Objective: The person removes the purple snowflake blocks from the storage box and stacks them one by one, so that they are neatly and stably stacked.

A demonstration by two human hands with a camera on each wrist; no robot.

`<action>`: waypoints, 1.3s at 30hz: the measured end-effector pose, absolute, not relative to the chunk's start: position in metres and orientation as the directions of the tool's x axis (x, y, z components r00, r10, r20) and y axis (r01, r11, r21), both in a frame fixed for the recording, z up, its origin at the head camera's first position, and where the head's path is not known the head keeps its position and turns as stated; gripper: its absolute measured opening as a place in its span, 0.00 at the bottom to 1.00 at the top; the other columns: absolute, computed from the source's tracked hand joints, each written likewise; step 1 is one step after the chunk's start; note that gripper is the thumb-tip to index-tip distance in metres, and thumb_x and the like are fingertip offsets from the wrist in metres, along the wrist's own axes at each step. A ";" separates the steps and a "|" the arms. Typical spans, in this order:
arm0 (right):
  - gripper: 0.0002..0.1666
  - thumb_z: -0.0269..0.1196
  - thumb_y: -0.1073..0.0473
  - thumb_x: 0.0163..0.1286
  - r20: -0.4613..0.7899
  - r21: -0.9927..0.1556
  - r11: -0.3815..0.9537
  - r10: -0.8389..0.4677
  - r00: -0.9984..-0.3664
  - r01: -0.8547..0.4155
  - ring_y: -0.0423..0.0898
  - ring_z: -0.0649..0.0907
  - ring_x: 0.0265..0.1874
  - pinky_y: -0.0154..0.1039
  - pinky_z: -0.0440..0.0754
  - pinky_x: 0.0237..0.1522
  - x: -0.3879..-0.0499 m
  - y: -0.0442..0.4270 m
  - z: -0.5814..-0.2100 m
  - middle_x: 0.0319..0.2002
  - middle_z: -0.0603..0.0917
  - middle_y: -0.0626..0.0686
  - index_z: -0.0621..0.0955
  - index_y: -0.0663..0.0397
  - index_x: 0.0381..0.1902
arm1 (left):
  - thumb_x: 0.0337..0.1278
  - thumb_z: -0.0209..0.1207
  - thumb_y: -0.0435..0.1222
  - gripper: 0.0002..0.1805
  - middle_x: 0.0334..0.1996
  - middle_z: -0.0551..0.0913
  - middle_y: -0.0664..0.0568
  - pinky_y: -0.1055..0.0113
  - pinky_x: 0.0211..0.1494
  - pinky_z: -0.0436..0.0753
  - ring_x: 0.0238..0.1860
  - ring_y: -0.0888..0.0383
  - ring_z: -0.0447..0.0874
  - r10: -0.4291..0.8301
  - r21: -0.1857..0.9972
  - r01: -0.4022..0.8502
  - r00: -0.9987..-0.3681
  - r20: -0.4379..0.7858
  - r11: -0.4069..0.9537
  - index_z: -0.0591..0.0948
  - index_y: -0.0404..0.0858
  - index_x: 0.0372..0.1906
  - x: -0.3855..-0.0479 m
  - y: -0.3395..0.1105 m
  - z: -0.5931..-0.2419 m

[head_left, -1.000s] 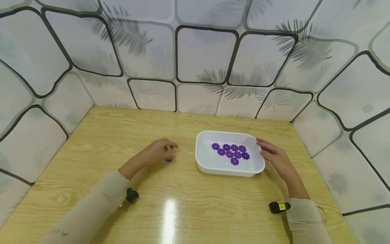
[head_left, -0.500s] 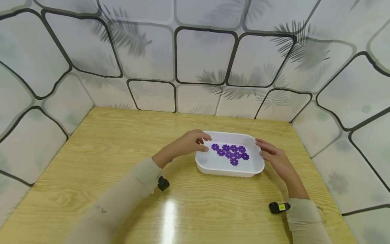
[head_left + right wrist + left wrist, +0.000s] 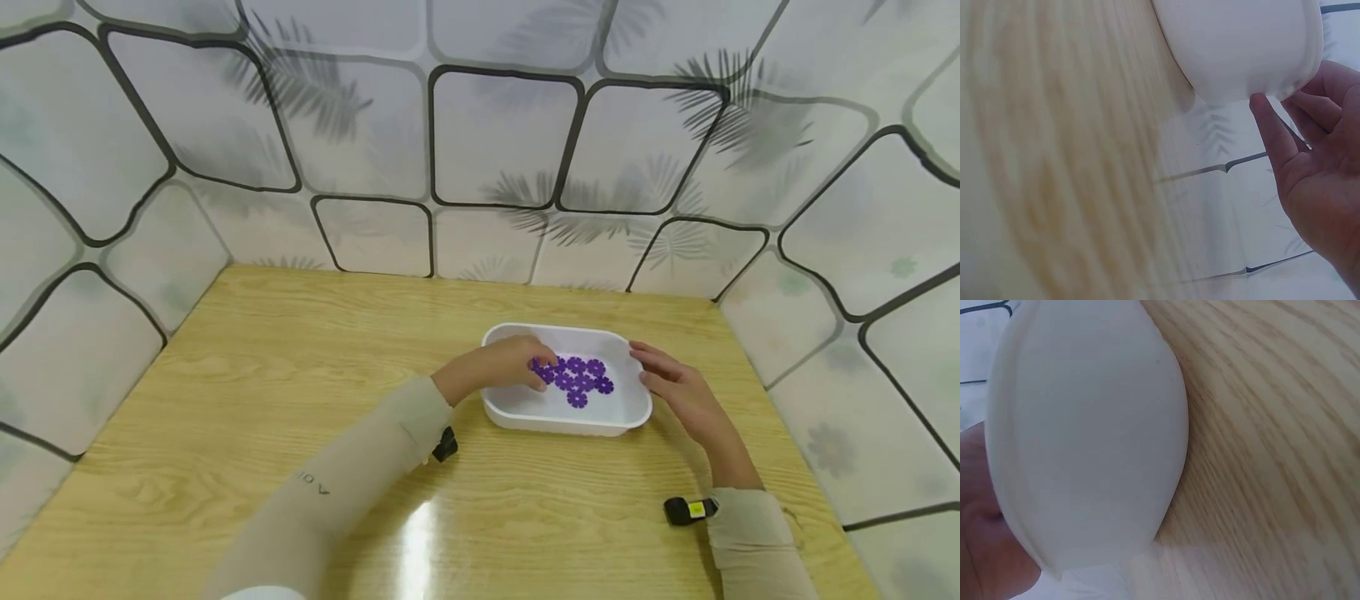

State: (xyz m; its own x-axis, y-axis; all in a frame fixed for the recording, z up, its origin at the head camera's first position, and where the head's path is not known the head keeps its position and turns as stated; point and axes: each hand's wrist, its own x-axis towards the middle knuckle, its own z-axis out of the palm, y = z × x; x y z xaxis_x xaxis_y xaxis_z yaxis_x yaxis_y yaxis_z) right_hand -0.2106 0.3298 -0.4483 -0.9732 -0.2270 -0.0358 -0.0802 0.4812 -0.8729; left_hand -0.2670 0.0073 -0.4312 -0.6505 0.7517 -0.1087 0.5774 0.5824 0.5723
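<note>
A white rectangular plastic tray [image 3: 566, 421] stands on the wooden table, holding several purple flower-shaped discs [image 3: 577, 382]. My left hand [image 3: 506, 363] reaches over the tray's left rim. Its thumb and fingers are spread apart around the leftmost discs, with no disc seen lifted. In the left wrist view the tray's wall [image 3: 1091, 437] hides the left fingertips. At the tray's right end is my right hand [image 3: 686, 398], its fingertips and thumb touching the rim and outer wall. The right wrist view shows its nearly straight thumb [image 3: 1266, 119] against the wall.
The light wood table [image 3: 300, 333] spreads around the tray. A patterned wall covering [image 3: 502, 137] rises behind it and on both sides. Each wrist wears a small black camera, such as the right one [image 3: 678, 511].
My left hand has moved right, from beside a purple disc on the table, over the rim and into the tray. That disc is now out of sight. My right hand has stayed put.
</note>
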 end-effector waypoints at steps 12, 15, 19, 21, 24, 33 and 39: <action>0.30 0.58 0.50 0.78 -0.030 -0.877 0.473 -0.240 -0.970 -0.090 0.53 0.61 0.77 0.18 0.71 0.57 -0.210 0.331 -0.452 0.78 0.62 0.51 0.71 0.55 0.72 | 0.60 0.68 0.35 0.20 0.57 0.82 0.48 0.65 0.69 0.73 0.60 0.54 0.78 0.732 0.476 0.593 -0.656 -0.184 0.650 0.83 0.40 0.58 -0.274 0.023 -0.437; 0.30 0.58 0.50 0.77 -0.034 -0.884 0.459 -0.247 -0.968 -0.086 0.54 0.60 0.77 0.18 0.70 0.58 -0.210 0.331 -0.454 0.78 0.62 0.51 0.71 0.55 0.72 | 0.60 0.67 0.34 0.21 0.60 0.80 0.48 0.64 0.71 0.71 0.63 0.53 0.76 0.718 0.469 0.578 -0.666 -0.200 0.667 0.83 0.41 0.59 -0.273 0.024 -0.438; 0.31 0.58 0.50 0.77 -0.033 -0.886 0.456 -0.253 -0.967 -0.089 0.55 0.59 0.78 0.17 0.68 0.59 -0.210 0.332 -0.453 0.79 0.61 0.51 0.71 0.55 0.73 | 0.60 0.67 0.33 0.21 0.61 0.80 0.47 0.63 0.72 0.71 0.64 0.53 0.76 0.713 0.462 0.577 -0.672 -0.198 0.673 0.82 0.41 0.60 -0.272 0.025 -0.439; 0.31 0.58 0.49 0.78 -0.032 -0.882 0.463 -0.253 -0.967 -0.092 0.56 0.59 0.78 0.16 0.68 0.58 -0.210 0.334 -0.453 0.79 0.61 0.50 0.71 0.54 0.73 | 0.61 0.67 0.33 0.21 0.61 0.80 0.48 0.63 0.72 0.71 0.64 0.53 0.76 0.712 0.463 0.577 -0.674 -0.196 0.673 0.82 0.42 0.60 -0.273 0.026 -0.440; 0.31 0.58 0.48 0.77 -0.031 -0.877 0.471 -0.252 -0.967 -0.094 0.57 0.59 0.78 0.16 0.68 0.58 -0.211 0.336 -0.453 0.79 0.61 0.50 0.71 0.54 0.73 | 0.61 0.66 0.33 0.21 0.60 0.80 0.48 0.63 0.71 0.71 0.63 0.53 0.77 0.713 0.463 0.578 -0.673 -0.195 0.672 0.82 0.41 0.59 -0.273 0.029 -0.440; 0.31 0.59 0.49 0.77 -0.036 -0.881 0.466 -0.246 -0.969 -0.086 0.55 0.59 0.78 0.16 0.67 0.59 -0.209 0.337 -0.452 0.78 0.62 0.50 0.71 0.55 0.73 | 0.61 0.67 0.35 0.19 0.55 0.84 0.50 0.67 0.65 0.76 0.57 0.57 0.81 0.716 0.458 0.581 -0.666 -0.209 0.673 0.83 0.41 0.57 -0.273 0.034 -0.445; 0.31 0.58 0.49 0.77 -0.024 -0.877 0.470 -0.243 -0.970 -0.096 0.56 0.59 0.78 0.16 0.67 0.59 -0.209 0.335 -0.451 0.78 0.62 0.51 0.72 0.55 0.72 | 0.63 0.66 0.36 0.18 0.52 0.86 0.51 0.68 0.61 0.79 0.53 0.58 0.83 0.711 0.445 0.580 -0.668 -0.220 0.683 0.83 0.40 0.58 -0.272 0.033 -0.445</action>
State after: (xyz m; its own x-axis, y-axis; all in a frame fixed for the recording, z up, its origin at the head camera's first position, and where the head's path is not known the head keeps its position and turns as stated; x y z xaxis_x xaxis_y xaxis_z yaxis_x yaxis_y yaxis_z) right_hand -0.2094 0.3352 -0.4515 -0.9696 -0.2435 -0.0241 -0.0963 0.4704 -0.8772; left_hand -0.2720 0.0330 -0.4449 -0.6682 0.7108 -0.2197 0.5798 0.6825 0.4449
